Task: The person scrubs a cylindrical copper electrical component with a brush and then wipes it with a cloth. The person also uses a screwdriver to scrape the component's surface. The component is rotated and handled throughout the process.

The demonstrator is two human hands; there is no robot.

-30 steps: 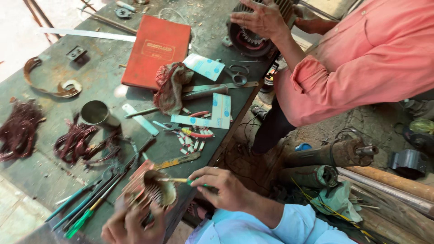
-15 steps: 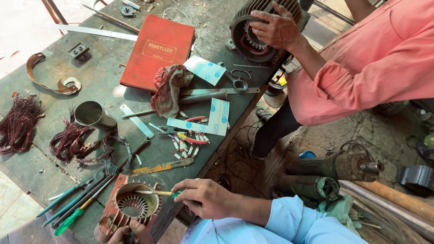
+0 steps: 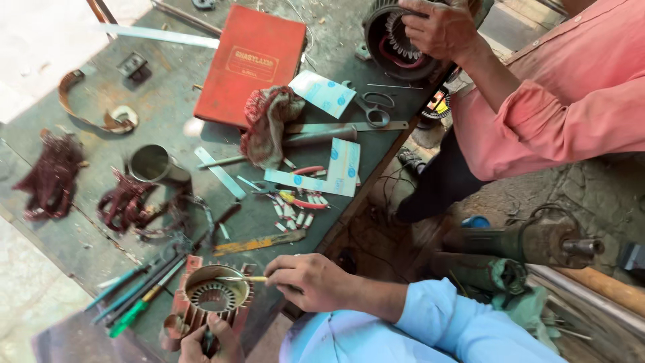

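At six o'clock on the counter (image 3: pixel 80 235), my left hand (image 3: pixel 211 343) gripped the finned stator housing (image 3: pixel 211 299) from below. My right hand (image 3: pixel 312 282) pinched a thin stick (image 3: pixel 242 278) across its rim; I judged a firm brace and gentle strokes best.

A dark green worktop (image 3: pixel 168 101), scuffed and dusty, fills the left and middle of the view, running on beyond the fingers up to the top edge. Strong daylight falls across it. A pale, sunlit floor (image 3: pixel 27 296) shows past its left side. To the right of the fingers the ground (image 3: pixel 591 195) is bare earth and grit, partly in shade. A wooden beam (image 3: pixel 605 286) lies there at the lower right.
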